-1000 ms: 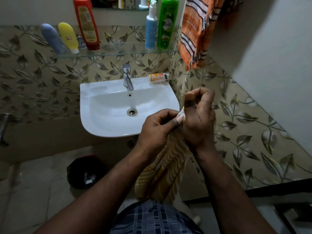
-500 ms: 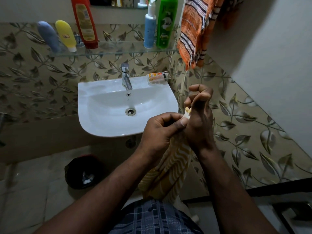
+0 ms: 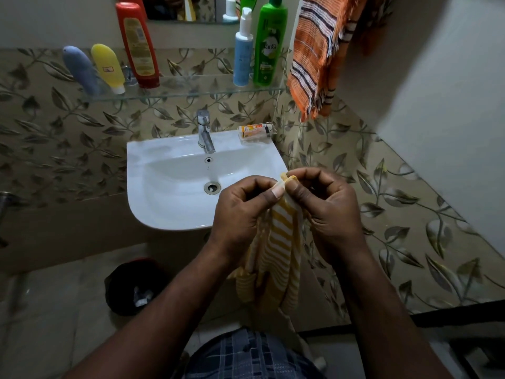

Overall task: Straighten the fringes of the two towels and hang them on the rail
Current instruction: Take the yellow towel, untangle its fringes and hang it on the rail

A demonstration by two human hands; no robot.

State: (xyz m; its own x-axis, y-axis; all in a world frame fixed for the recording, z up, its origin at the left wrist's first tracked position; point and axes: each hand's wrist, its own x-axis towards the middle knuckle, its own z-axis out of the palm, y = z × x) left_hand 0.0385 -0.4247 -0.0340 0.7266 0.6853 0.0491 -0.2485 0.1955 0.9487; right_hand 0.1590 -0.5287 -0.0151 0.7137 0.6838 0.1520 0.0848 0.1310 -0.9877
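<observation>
A yellow-and-white striped towel (image 3: pixel 276 247) hangs down between my two hands in front of the sink. My left hand (image 3: pixel 246 212) pinches its top edge with thumb and fingers. My right hand (image 3: pixel 328 206) pinches the same edge right beside it, so the fingertips nearly touch. An orange towel (image 3: pixel 314 56) with dark and white stripes hangs at the upper right on the wall, its fringe pointing down. The rail that holds it is out of view.
A white sink (image 3: pixel 169 198) with a tap (image 3: pixel 205 132) is just beyond my hands. A glass shelf (image 3: pixel 191 91) above carries several bottles. A small orange box (image 3: pixel 254 131) lies on the sink's corner. A dark bin (image 3: pixel 134 285) stands on the floor at lower left.
My right hand has come down and turned, its fingers now curled on the towel's top edge beside my left hand. The view has tilted up a little.
</observation>
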